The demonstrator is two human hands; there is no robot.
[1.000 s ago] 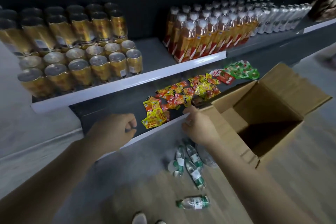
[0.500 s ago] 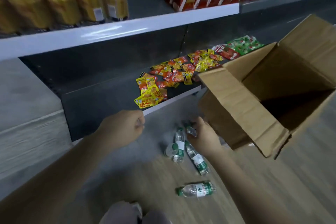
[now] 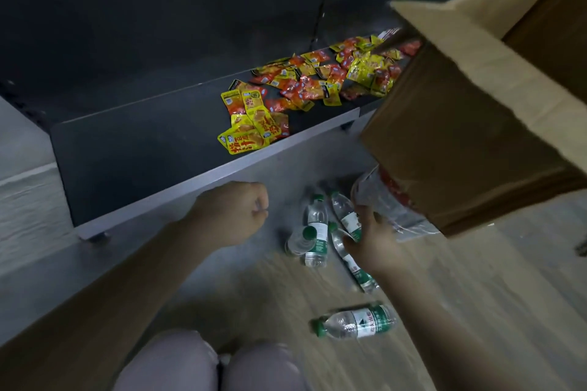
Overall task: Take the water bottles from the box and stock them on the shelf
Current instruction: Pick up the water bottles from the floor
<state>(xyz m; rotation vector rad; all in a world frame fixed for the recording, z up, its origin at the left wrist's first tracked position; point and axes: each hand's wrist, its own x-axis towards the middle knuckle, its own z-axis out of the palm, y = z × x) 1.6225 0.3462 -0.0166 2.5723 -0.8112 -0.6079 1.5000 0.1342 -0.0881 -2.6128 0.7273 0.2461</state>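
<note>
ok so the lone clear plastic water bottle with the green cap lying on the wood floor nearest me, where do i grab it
Grip the clear plastic water bottle with the green cap around its labelled middle, coming straight down from above. It lies on its side on the wood floor, cap pointing left, apart from the other bottles, so fingers can wrap across its round body freely. The curled, empty left hand could take it.
</note>
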